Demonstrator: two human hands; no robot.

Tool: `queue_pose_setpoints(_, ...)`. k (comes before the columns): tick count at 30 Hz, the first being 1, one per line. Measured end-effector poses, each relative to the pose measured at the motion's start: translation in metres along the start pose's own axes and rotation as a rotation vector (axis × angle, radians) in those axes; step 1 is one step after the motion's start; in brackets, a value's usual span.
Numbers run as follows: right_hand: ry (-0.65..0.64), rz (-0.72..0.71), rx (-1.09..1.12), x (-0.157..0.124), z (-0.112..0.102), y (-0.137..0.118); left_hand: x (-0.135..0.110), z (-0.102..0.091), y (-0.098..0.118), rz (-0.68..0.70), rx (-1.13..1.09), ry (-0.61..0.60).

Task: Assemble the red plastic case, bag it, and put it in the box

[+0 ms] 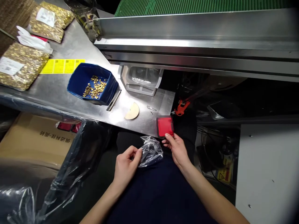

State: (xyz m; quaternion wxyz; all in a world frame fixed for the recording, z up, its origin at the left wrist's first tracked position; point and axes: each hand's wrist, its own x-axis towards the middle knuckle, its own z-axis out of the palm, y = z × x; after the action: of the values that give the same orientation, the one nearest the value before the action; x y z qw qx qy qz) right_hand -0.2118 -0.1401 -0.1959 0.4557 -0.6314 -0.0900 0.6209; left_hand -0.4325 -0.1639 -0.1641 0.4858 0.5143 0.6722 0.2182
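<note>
My left hand is closed, pinching the edge of a small crumpled clear plastic bag over my lap. My right hand holds the bag's other side, with its fingertips touching a red flat object that lies at the near edge of the steel table. Farther left on the table stands a blue bin with several small gold parts in it.
Sealed bags of gold parts lie at the far left beside a yellow label strip. A half-round wooden piece, a metal bar and a white holder sit mid-table. A conveyor frame runs behind. A cardboard box and black plastic stand left.
</note>
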Motion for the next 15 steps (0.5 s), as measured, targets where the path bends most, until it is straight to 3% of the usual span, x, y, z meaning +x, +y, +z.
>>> queue_pose_setpoints(2,0.059,-0.167,-0.132,-0.015,-0.019,-0.018,0.004,0.006,0.002,0.033,0.041,0.03)
queue_pose_setpoints(4,0.032,-0.38,-0.375,-0.034,-0.035,-0.04,0.009,0.012,0.005,0.073,0.071,0.04)
queue_pose_setpoints(6,-0.176,-0.536,-0.732,-0.055,-0.043,-0.059,0.014,0.018,0.011,0.114,0.075,0.032)
queue_pose_setpoints(8,-0.449,-0.596,-1.108,-0.073,-0.044,-0.069,0.019,0.023,0.017,0.152,0.048,0.012)
queue_pose_setpoints(10,-0.575,-0.628,-1.415,-0.084,-0.041,-0.069,0.021,0.029,0.023,0.209,0.033,-0.009)
queue_pose_setpoints(12,-0.528,-0.674,-1.582,-0.087,-0.037,-0.062,0.021,0.034,0.027,0.346,0.082,-0.017)
queue_pose_setpoints(15,-0.358,-0.707,-1.619,-0.087,-0.036,-0.051,0.019,0.04,0.031,0.649,0.284,0.016)
